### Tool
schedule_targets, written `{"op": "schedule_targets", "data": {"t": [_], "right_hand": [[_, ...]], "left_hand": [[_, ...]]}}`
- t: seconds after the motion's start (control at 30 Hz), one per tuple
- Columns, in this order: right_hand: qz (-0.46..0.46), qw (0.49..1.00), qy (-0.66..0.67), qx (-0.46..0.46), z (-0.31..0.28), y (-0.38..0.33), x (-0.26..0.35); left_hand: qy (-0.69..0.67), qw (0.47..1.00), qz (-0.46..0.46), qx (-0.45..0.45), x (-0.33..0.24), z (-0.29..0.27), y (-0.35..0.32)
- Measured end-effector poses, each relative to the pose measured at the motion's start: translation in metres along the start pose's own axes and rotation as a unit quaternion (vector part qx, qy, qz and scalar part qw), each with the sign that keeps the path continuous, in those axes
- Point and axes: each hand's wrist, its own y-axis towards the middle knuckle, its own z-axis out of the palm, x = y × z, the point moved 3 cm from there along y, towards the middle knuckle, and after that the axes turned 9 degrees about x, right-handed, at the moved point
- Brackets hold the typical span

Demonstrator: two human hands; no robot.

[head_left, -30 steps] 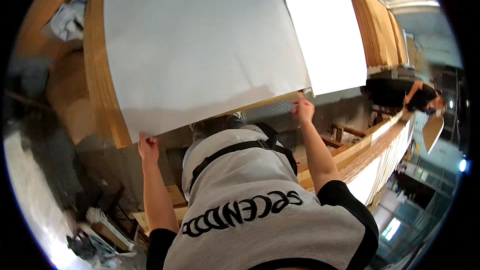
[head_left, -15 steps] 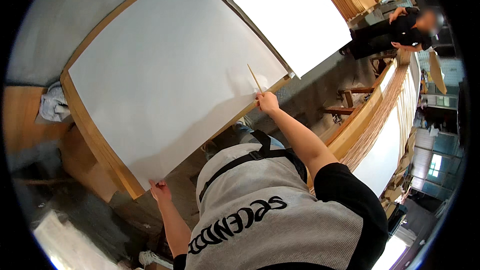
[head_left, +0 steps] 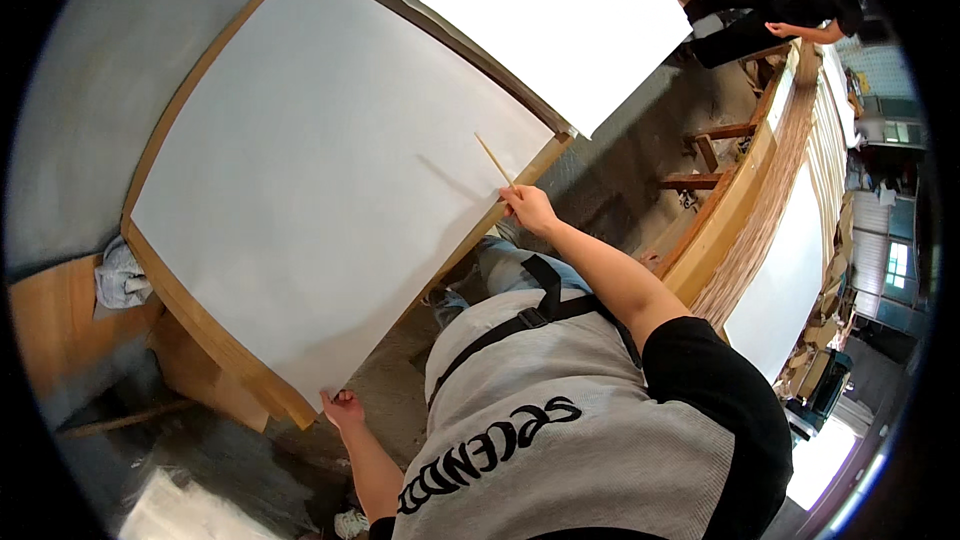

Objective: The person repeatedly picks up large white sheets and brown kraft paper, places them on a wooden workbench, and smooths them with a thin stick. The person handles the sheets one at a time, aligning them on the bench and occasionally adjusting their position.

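A large white sheet [head_left: 320,170] of paper lies over a wooden board [head_left: 200,325], whose brown border shows along the left and near right sides. My left hand [head_left: 344,409] is closed at the sheet's nearest corner, pinching it between the fingers. At the sheet's right-hand near edge, my right hand [head_left: 530,208] is closed around a thin wooden stick [head_left: 492,157]. The stick's tip points away over the paper and casts a shadow. Whether the right fingers also grip the paper's edge is hard to make out.
Another white stack of sheets [head_left: 530,25] lies beyond, across a narrow gap. A long wooden bench [head_left: 735,215] with layered sheets runs along the right. A person in black [head_left: 790,0] stands at the far right. A grey cloth [head_left: 122,275] sits left of the board.
My view has shifted, so the board sits lower and farther left. The paper near my right hand looks flatter than before. Both hands keep their holds.
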Motion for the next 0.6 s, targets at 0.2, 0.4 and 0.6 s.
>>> {"op": "schedule_targets", "data": {"t": [0.2,0.4,0.6], "right_hand": [[0.059,0.98,0.169,0.086,-0.003,0.002,0.003],[0.085,0.971,0.195,0.107,-0.006,-0.002,0.007],[0.08,0.947,0.292,0.106,0.0,0.006,0.011]], "left_hand": [[-0.039,0.999,-0.007,0.034,0.014,0.045,-0.033],[-0.045,0.996,-0.015,0.069,0.022,0.044,-0.018],[0.028,0.997,-0.004,0.073,0.017,0.071,-0.039]]}}
